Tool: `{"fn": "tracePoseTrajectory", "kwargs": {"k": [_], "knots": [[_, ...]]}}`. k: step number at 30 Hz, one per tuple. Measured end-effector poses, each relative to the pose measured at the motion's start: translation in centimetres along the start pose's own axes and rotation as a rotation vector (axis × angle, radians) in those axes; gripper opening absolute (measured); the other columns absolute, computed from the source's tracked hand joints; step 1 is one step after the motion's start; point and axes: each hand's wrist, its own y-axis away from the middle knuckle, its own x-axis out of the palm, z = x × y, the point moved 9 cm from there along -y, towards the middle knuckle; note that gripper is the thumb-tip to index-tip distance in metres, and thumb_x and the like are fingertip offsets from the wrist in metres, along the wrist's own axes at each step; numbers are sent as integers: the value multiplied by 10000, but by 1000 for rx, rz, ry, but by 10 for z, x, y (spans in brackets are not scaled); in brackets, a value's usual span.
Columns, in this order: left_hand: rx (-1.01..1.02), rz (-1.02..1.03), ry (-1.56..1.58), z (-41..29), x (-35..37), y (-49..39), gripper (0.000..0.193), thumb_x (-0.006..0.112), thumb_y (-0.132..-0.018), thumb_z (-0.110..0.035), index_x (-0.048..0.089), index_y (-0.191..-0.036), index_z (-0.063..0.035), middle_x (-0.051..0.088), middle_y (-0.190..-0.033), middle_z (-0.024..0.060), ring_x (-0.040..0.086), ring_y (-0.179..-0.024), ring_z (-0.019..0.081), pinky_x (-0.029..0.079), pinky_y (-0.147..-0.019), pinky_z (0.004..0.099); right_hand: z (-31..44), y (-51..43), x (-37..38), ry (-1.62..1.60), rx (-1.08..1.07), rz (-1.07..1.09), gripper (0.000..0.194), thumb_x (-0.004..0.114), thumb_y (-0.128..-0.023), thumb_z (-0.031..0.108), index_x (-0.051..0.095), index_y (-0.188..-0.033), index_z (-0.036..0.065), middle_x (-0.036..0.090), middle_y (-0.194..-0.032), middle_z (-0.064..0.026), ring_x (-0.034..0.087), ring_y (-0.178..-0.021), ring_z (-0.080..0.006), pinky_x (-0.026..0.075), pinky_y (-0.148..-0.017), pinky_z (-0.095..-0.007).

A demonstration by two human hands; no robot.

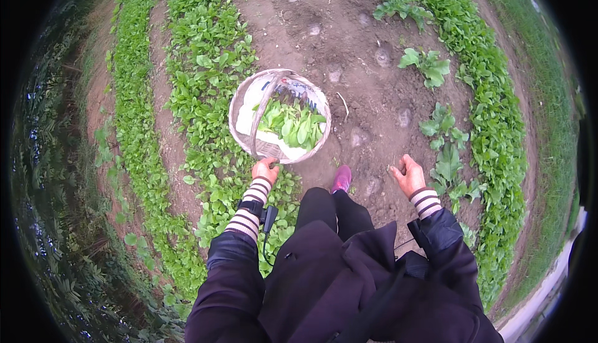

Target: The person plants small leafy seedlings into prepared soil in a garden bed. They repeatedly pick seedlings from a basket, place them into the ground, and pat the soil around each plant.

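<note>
My left hand (265,170) is at the near rim of a woven wicker basket (235,130), close to the foot of its arched handle; whether the fingers grip the rim is unclear. Inside the basket, leafy greens (299,125) lie on a white printed sack (247,109). My right hand (409,175) is over bare soil on the right, its fingers curled; a tiny thing may be at the fingertips, too small to make out.
Low leafy rows (201,62) run along the left, partly beneath the basket. Larger leafy plants (448,160) and another dense row (495,123) grow on the right. Between them, soil (299,30) bears several shallow hollows. A pink shoe (342,178) is just ahead of my legs.
</note>
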Motion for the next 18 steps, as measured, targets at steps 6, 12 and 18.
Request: {"fn": "tracePoseTrajectory", "kwargs": {"k": [6, 12, 18], "knots": [[34, 84, -155, -17, 42, -53, 211, 638, -624, -99, 642, -833, -72, 619, -766, 129, 600, -719, 253, 469, -691, 320, -28, -6, 31, -117, 116, -9, 212, 626, -701, 93, 422, -673, 40, 426, -525, -64, 416, -477, -156, 386, -478, -300], [117, 235, -237, -26, 87, -95, 120, 590, -608, -84, 632, -714, -118, 596, -785, 114, 552, -786, 298, 441, -727, 377, -54, 9, 81, -135, 306, -3, 166, 564, -670, 47, 398, -661, 38, 415, -530, -105, 430, -482, -213, 389, -494, -321], [229, 303, -377, -32, 106, -128, 139, 569, -625, -40, 624, -723, -122, 576, -783, 110, 511, -797, 312, 427, -747, 379, -44, 19, 124, -207, 368, 60, 156, 552, -657, 33, 396, -660, 33, 422, -574, -122, 440, -508, -247, 390, -504, -327]]}}
